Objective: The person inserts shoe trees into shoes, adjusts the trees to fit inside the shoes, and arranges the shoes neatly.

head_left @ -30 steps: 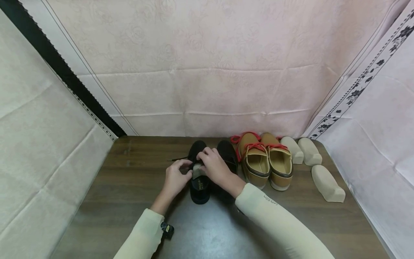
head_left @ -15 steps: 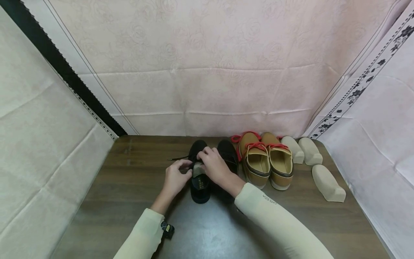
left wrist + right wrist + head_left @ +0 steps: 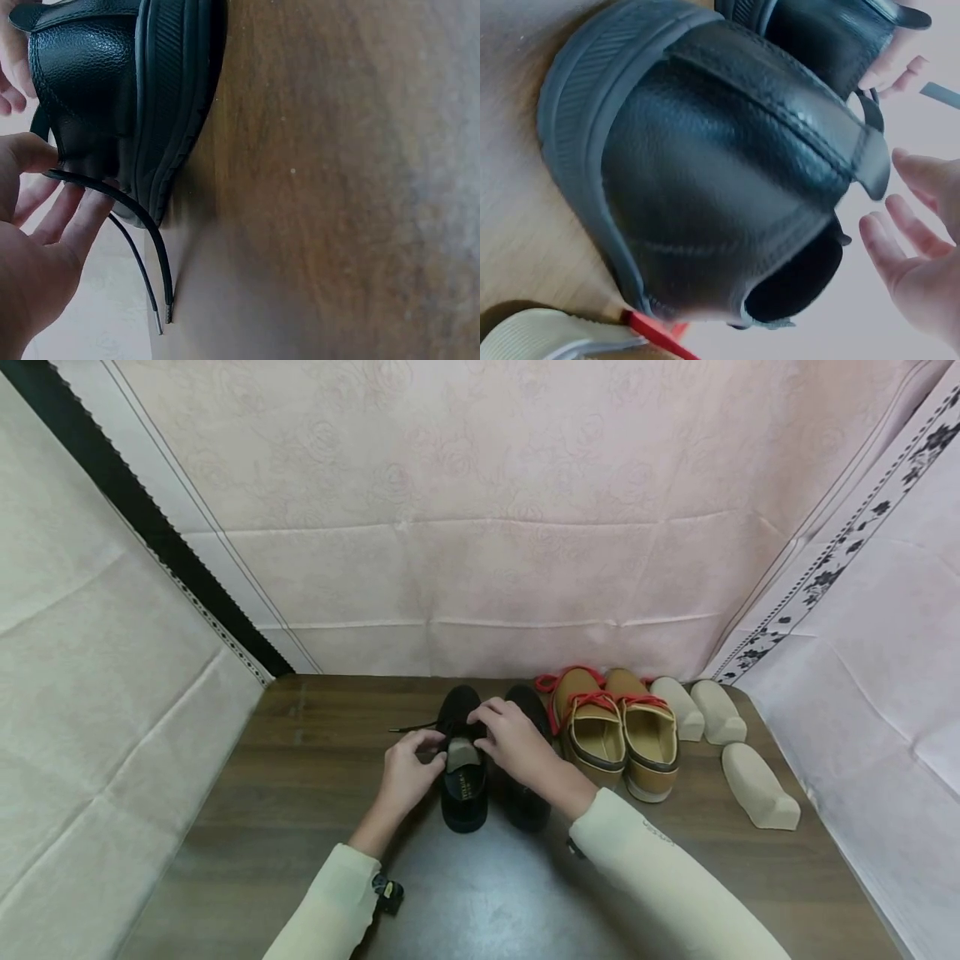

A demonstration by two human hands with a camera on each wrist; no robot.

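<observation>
Two black leather shoes stand side by side on the wooden floor, the left shoe and the right shoe. At the left shoe's outer side, my left hand pinches a black shoelace between thumb and fingers; two lace ends hang down in the left wrist view. A grey tongue shows in the left shoe's opening. My right hand hovers between and over the shoes with fingers loosely bent. In the right wrist view this right hand has spread fingers, holding nothing, beyond the right shoe.
Tan shoes with red laces stand just right of the black pair. Several cream shoe-shaped inserts lie farther right. A pale cloth wall rises behind the wooden floor, with more cloth along both sides.
My right hand has drawn back to the right, away from the left shoe, so more of its opening and tongue shows. My left hand stays in place.
</observation>
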